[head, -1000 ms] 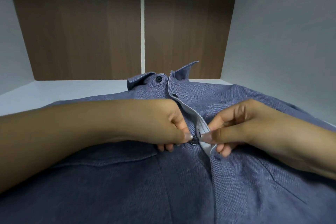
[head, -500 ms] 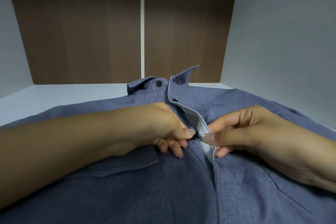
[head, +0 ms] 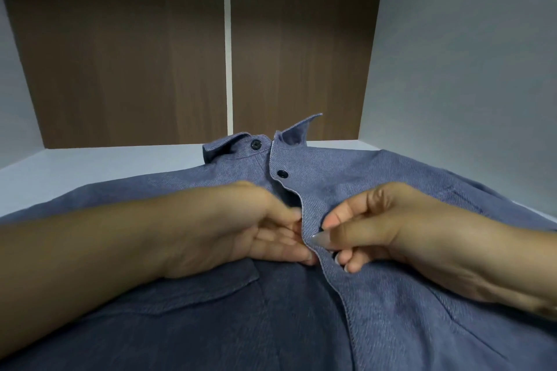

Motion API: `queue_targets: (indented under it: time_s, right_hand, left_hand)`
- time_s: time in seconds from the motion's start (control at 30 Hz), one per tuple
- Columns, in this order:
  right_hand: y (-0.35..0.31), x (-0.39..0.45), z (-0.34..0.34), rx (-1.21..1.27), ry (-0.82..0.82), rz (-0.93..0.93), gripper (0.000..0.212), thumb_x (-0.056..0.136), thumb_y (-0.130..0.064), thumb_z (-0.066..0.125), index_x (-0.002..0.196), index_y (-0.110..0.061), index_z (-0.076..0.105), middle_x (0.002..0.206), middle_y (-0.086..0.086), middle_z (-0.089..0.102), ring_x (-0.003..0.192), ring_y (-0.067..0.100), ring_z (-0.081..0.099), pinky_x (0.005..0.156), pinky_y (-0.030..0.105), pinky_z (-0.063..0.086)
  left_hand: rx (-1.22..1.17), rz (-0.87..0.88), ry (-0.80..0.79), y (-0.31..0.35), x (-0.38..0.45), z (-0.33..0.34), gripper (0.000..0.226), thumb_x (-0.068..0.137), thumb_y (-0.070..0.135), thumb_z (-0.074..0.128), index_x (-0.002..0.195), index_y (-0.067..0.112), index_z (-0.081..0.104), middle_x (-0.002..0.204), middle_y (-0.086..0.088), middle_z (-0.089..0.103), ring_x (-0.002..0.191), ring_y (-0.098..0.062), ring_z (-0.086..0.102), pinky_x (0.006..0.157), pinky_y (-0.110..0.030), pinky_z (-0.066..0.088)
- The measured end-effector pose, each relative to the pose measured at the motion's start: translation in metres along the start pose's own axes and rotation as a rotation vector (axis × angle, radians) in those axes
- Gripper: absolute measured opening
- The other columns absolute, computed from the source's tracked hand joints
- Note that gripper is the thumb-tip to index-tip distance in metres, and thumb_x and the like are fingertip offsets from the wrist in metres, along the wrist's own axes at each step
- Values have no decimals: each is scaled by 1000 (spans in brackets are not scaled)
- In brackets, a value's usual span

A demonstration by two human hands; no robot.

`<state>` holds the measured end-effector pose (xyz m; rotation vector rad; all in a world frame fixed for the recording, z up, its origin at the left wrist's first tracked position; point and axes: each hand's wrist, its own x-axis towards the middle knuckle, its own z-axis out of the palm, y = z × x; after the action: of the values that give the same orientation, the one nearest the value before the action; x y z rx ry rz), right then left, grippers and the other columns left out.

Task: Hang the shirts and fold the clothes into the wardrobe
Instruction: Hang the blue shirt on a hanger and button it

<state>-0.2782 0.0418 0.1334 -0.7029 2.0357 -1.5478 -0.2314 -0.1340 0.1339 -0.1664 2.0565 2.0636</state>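
A blue-grey button-up shirt [head: 391,178] lies flat, front up, on a white shelf [head: 90,163], collar toward the back. The two dark buttons nearest the collar show on the placket. My left hand [head: 241,229] curls its fingers at the placket edge, near the chest pocket. My right hand [head: 376,226] pinches the overlapping placket edge between thumb and forefinger, right against the left fingertips. The button between the two hands is hidden by fabric and fingers.
Brown wooden back panels [head: 135,54] with a white centre strip stand behind the shelf. A pale grey side wall [head: 467,69] rises on the right, another on the left. The shirt covers most of the shelf's near part.
The right placket edge has been pulled leftward over the button, which no longer shows. Both hands sit a little lower in view and closer together.
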Motion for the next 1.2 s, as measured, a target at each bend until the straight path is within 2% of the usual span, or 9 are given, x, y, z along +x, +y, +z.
queue_targets:
  time_s: [0.1,0.17,0.33,0.5,0.63,0.7,0.8,0.97,1.2]
  right_hand:
    - [1,0,3,-72,44,-11,12,71,0,78,63,-7,71,55,12,63,44,13,57,46,18,49]
    - [2,0,6,-108,74,-45,13,72,-1,78,64,-7,69,52,10,61,42,12,54,44,17,47]
    - [5,-1,9,-136,105,-94,13,72,-2,77,65,-8,68,49,7,59,38,10,49,41,16,42]
    - [7,-1,7,-120,106,-111,9,74,-7,77,68,-5,70,49,6,58,38,9,47,40,16,40]
    - [2,1,-3,23,12,-7,10,72,-5,74,65,-2,68,53,7,58,41,9,52,38,16,41]
    - [-4,4,-8,63,-49,83,12,70,-7,73,60,-5,67,51,5,58,40,8,52,35,14,40]
    - [-7,5,-10,-54,-91,128,12,77,-9,71,68,-5,63,49,1,58,36,7,51,33,14,40]
    - [-2,2,-6,-298,-6,18,13,83,-12,72,79,-4,64,55,2,62,32,9,48,30,16,37]
    - [2,7,-6,-230,19,14,9,82,-3,72,75,-4,65,54,4,58,33,5,45,31,14,35]
  left_hand:
    - [32,-10,-11,2,-2,3,21,70,23,66,65,5,77,75,-13,73,61,-21,72,52,-19,54]
    - [64,22,45,0,-3,4,17,68,14,72,52,8,74,61,-9,70,54,-19,70,50,-18,53]
    - [133,112,137,-7,0,5,39,80,-2,69,43,8,65,49,-7,60,46,-16,65,49,-18,53]
    - [158,154,148,-9,0,6,9,81,-7,61,73,-2,59,58,-9,56,51,-11,65,54,-16,54]
    - [194,281,132,-13,2,5,6,84,-7,61,82,-13,61,74,-12,67,59,-10,67,56,-14,52]
    - [269,425,139,-14,3,5,5,84,-5,64,89,-3,63,70,-5,68,54,-9,65,55,-13,50]
    - [358,526,82,-15,6,-2,17,84,-4,67,89,11,60,69,4,64,55,-8,63,57,-13,48]
    - [448,518,-8,-15,10,-7,18,75,7,68,88,14,57,75,1,59,61,-11,64,62,-16,49]
    - [519,393,52,-13,10,-9,15,83,-6,67,89,7,63,72,-7,63,61,-12,62,65,-18,50]
